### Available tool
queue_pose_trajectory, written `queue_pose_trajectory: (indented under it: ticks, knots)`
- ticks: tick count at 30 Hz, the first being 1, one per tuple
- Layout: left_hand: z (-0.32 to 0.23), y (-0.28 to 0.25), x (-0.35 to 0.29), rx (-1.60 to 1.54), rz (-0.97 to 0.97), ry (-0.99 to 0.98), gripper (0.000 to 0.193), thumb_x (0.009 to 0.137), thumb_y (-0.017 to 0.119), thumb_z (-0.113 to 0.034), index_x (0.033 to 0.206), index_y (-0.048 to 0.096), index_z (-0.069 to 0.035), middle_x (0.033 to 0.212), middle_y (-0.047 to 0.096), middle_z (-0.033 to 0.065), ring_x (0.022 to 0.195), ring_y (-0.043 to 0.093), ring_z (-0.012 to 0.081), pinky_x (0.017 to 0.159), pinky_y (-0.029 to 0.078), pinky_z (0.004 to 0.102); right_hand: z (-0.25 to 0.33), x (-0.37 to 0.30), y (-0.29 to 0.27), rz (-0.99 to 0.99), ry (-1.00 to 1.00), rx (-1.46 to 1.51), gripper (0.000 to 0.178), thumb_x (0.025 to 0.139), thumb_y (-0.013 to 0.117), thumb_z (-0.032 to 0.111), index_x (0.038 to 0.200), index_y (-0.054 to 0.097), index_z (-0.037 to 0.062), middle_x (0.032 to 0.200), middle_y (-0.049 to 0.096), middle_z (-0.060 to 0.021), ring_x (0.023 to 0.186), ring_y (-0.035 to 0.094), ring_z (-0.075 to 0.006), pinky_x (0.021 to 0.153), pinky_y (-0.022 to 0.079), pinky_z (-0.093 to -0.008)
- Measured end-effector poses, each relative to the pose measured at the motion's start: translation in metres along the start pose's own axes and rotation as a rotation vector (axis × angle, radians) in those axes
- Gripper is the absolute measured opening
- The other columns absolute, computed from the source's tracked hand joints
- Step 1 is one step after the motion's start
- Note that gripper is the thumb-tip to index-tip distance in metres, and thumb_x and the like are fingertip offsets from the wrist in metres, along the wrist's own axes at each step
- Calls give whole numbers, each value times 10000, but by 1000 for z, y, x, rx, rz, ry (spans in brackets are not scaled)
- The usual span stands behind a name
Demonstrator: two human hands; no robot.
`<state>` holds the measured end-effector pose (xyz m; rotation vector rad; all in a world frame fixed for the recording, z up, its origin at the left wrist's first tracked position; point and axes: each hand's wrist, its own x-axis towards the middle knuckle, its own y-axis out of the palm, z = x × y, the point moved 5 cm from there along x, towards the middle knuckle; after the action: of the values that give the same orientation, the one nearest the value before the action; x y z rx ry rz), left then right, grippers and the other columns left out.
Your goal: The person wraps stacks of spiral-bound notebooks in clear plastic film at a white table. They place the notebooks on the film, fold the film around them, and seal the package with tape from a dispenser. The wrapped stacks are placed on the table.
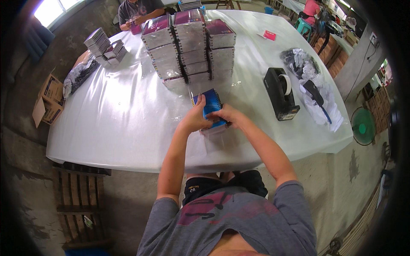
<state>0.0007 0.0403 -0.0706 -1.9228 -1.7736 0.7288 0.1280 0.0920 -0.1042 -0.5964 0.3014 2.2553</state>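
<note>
A small stack of blue-covered spiral notebooks (210, 98) sits on the table right in front of me, with clear plastic film around it. My left hand (196, 117) is closed on its left side, thumb lying along the cover. From the right, my right hand (227, 114) grips the near right part, its fingers bent over the top cover. The undersides of both hands are hidden. Just beyond stand tall piles of plastic-wrapped spiral notebooks (188, 32) with purple covers, in columns side by side.
A black tape dispenser (277, 94) stands to the right, beside crumpled plastic bags (331, 112) with a dark-handled tool on them. Smaller notebook stacks (99, 42) and a cardboard box (51, 99) are at left. Across the white-covered table (106, 128), another person (141, 10) handles a purple notebook.
</note>
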Motion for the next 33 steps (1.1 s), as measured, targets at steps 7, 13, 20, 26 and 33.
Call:
queue_pose_trajectory:
  ticks: [7, 13, 20, 26, 33]
  knots:
    - [-24, 6, -4, -179, 160, -84, 1158, 596, 698, -32, 1438, -96, -15, 1454, 185, 294, 802, 661, 238, 652, 543, 296, 1, 4, -4, -135, -230, -240, 712, 637, 784, 260, 1214, 473, -20, 1045, 634, -181, 909, 637, -276, 783, 495, -357]
    - [-38, 2, -9, -343, 205, -45, 1416, 552, 840, -140, 1375, -313, -115, 1417, 292, 266, 974, 625, 277, 810, 510, 317, 3, 3, 0, -289, -121, -474, 1083, 731, 714, 360, 1442, -16, -5, 1384, 329, -294, 1283, 363, -381, 1035, 331, -444]
    - [-13, 8, 1, -303, 178, 76, 1533, 497, 912, -268, 1349, -359, -170, 1512, -90, 220, 1390, 162, 262, 984, 404, 354, -1, 4, 1, -364, -167, -366, 1006, 814, 629, 449, 1442, -3, -18, 1507, 69, -222, 1405, 54, -351, 1115, 161, -483]
    - [-13, 2, -9, -715, 153, 32, 1138, 697, 789, -163, 1472, -42, -104, 1456, 282, 206, 1070, 579, 263, 834, 495, 324, -20, 21, -8, -393, -256, -566, 936, 851, 588, 427, 1457, -12, 42, 1539, -5, -121, 1419, 20, -295, 1077, 134, -599]
    - [-2, 0, -8, 305, -107, 327, 570, 738, 707, -158, 1278, 527, -120, 1384, 452, 28, 1138, 542, 241, 918, 453, 385, -19, 15, -6, -411, -245, -612, 919, 857, 576, 415, 1462, -26, 72, 1545, -29, -82, 1423, 7, -263, 1048, 139, -648]
